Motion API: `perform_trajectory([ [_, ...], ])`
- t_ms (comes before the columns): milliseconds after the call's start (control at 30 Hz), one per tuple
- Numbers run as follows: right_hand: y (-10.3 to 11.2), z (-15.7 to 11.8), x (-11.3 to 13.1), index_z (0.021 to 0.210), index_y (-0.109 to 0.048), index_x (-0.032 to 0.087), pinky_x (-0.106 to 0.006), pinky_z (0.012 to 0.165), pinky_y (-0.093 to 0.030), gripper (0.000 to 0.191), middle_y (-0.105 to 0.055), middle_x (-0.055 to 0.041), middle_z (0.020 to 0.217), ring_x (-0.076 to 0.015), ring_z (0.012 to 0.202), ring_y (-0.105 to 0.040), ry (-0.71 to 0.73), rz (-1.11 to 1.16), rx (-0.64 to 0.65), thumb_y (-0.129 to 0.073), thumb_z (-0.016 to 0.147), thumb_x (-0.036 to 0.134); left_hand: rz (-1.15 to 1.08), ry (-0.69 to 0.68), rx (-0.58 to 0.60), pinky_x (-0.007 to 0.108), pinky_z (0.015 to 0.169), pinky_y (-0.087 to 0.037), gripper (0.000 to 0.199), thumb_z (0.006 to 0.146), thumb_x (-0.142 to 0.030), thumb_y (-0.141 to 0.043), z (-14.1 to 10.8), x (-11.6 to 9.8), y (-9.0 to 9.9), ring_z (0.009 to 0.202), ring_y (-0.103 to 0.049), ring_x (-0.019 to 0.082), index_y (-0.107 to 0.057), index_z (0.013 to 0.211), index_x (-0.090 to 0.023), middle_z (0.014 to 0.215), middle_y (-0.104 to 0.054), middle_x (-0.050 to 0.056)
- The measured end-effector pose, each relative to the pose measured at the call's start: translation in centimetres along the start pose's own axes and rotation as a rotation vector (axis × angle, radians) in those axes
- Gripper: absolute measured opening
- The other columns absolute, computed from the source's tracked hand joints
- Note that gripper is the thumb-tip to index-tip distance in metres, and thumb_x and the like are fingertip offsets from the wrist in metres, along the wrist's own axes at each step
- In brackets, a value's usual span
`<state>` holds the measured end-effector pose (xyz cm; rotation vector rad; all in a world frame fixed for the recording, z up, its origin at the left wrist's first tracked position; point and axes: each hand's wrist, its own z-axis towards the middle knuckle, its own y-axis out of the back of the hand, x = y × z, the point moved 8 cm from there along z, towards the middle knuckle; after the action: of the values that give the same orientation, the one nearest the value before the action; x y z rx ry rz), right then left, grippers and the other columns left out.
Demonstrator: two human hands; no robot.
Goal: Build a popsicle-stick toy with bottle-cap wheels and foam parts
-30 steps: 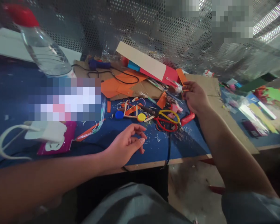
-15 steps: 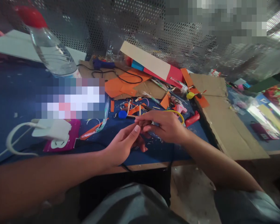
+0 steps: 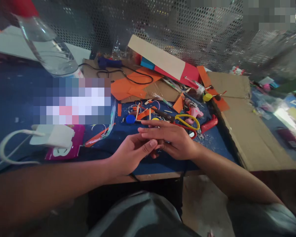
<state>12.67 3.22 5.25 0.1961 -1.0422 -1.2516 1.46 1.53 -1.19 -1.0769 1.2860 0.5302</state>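
Observation:
My left hand [image 3: 132,153] and my right hand [image 3: 174,140] meet over the near part of the blue tabletop [image 3: 98,174]. The right fingers lie stretched out across the left fingers, hiding most of them. My left thumb points right, its tip close under the right hand. No object shows between the hands. Just beyond them are scissors with yellow handles [image 3: 187,121], a blue round cap [image 3: 130,118], thin wooden sticks [image 3: 137,112] and orange scraps [image 3: 146,114]. A red handle [image 3: 209,124] lies right of the scissors.
A water bottle [image 3: 51,49] with a red cap stands at the back left. A white charger [image 3: 55,135] with a cable sits on a magenta box [image 3: 80,135]. Cardboard [image 3: 256,141] covers the right side. A dark-blue corded tool [image 3: 110,62] lies behind, near orange sheets [image 3: 128,85].
My right fingers have straightened and spread over the left hand, and both hands sit slightly lower. The scissors' handles show more. The view has shifted a little.

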Motion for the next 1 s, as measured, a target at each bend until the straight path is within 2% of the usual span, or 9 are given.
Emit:
perform_trajectory([
  [167, 1.7, 1.0, 1.6, 0.139, -0.068, 0.017, -0.054, 0.126, -0.053, 0.032, -0.069, -0.0216, 0.156, -0.0271, 0.151, -0.064, 0.0, -0.108, -0.05, -0.06, 0.108, 0.022, -0.035, -0.124, 0.04, 0.035, 0.092, -0.055, 0.056, 0.102, -0.07, -0.067, -0.5, -0.4, -0.5, 0.099, -0.07, 0.021, -0.078, 0.119, -0.018, 0.107, -0.077, 0.009],
  [300, 2.8, 0.6, 3.0, 0.148, -0.063, 0.02, -0.051, 0.124, -0.056, 0.041, -0.077, -0.0143, 0.144, -0.0248, 0.149, -0.065, -0.07, -0.154, -0.074, -0.055, 0.108, 0.016, 0.015, -0.256, 0.097, 0.043, 0.116, -0.05, 0.054, 0.11, -0.065, -0.055, -0.9, -1.7, -1.8, 0.128, -0.069, 0.028, -0.076, 0.135, -0.022, 0.136, -0.076, 0.012],
  [400, 2.8, -0.4, 4.1, 0.153, -0.06, 0.024, -0.05, 0.125, -0.055, 0.049, -0.077, -0.0106, 0.147, -0.0244, 0.156, -0.059, -0.095, -0.242, -0.126, -0.053, 0.106, 0.011, -0.003, -0.32, 0.157, 0.048, 0.127, -0.045, 0.059, 0.111, -0.066, -0.051, -1.6, -2.9, -3.5, 0.146, -0.062, 0.033, -0.075, 0.14, -0.021, 0.146, -0.074, 0.014],
  [500, 1.3, -1.0, 5.5, 0.159, -0.056, 0.022, -0.057, 0.135, -0.043, 0.056, -0.068, -0.0131, 0.16, -0.0269, 0.168, -0.043, -0.079, -0.355, -0.181, -0.049, 0.104, 0.009, -0.14, -0.275, 0.138, 0.052, 0.137, -0.037, 0.062, 0.109, -0.07, -0.053, -2.3, -3.7, -4.9, 0.162, -0.048, 0.034, -0.073, 0.143, -0.023, 0.154, -0.07, 0.012],
  [633, -2.9, -1.0, 7.4, 0.178, -0.015, 0.011, -0.073, 0.141, -0.012, 0.083, -0.033, -0.021, 0.183, -0.0351, 0.177, -0.013, -0.038, -0.467, -0.171, -0.045, 0.103, 0.029, -0.352, -0.095, 0.042, 0.052, 0.145, -0.018, 0.071, 0.102, -0.082, -0.052, -2.8, -4.2, -5.9, 0.175, -0.024, 0.032, -0.073, 0.145, -0.03, 0.167, -0.062, 0.005],
  [733, -4.7, -1.3, 8.6, 0.177, 0.005, 0.003, -0.068, 0.142, -0.018, 0.097, -0.005, -0.0225, 0.189, -0.0366, 0.177, 0.003, 0.05, -0.464, -0.182, -0.042, 0.107, 0.05, -0.337, -0.151, -0.036, 0.054, 0.146, -0.006, 0.085, 0.098, -0.092, -0.043, -3.4, -5.7, -5.7, 0.177, -0.013, 0.035, -0.075, 0.143, -0.027, 0.172, -0.056, 0.005],
  [867, -3.9, -1.5, 9.2, 0.178, 0.005, 0.007, -0.062, 0.144, -0.009, 0.104, -0.02, -0.0217, 0.187, -0.0298, 0.178, -0.001, 0.075, -0.593, -0.173, -0.04, 0.109, 0.071, -0.333, -0.229, -0.012, 0.052, 0.145, -0.003, 0.089, 0.099, -0.092, -0.041, -4.9, -5.6, -7.2, 0.178, -0.001, 0.033, -0.072, 0.15, -0.026, 0.181, -0.044, 0.003],
  [933, -2.6, -1.2, 9.5, 0.179, 0.0, 0.007, -0.064, 0.143, -0.001, 0.109, -0.021, -0.0225, 0.187, -0.0319, 0.177, 0.006, -0.002, -0.646, -0.223, -0.038, 0.106, 0.079, -0.312, -0.149, 0.075, 0.051, 0.145, -0.004, 0.085, 0.1, -0.089, -0.045, -5.3, -3.9, -8.7, 0.178, 0.001, 0.031, -0.073, 0.15, -0.026, 0.181, -0.043, 0.003],
  [1000, -2.7, -0.9, 10.4, 0.178, -0.004, 0.005, -0.064, 0.143, -0.002, 0.115, -0.018, -0.0235, 0.187, -0.0347, 0.176, 0.009, -0.012, -0.643, -0.197, -0.033, 0.103, 0.086, -0.278, -0.193, 0.031, 0.051, 0.145, -0.01, 0.08, 0.105, -0.082, -0.042, -5.4, -3.4, -8.5, 0.177, -0.004, 0.027, -0.073, 0.15, -0.024, 0.176, -0.051, 0.005],
])
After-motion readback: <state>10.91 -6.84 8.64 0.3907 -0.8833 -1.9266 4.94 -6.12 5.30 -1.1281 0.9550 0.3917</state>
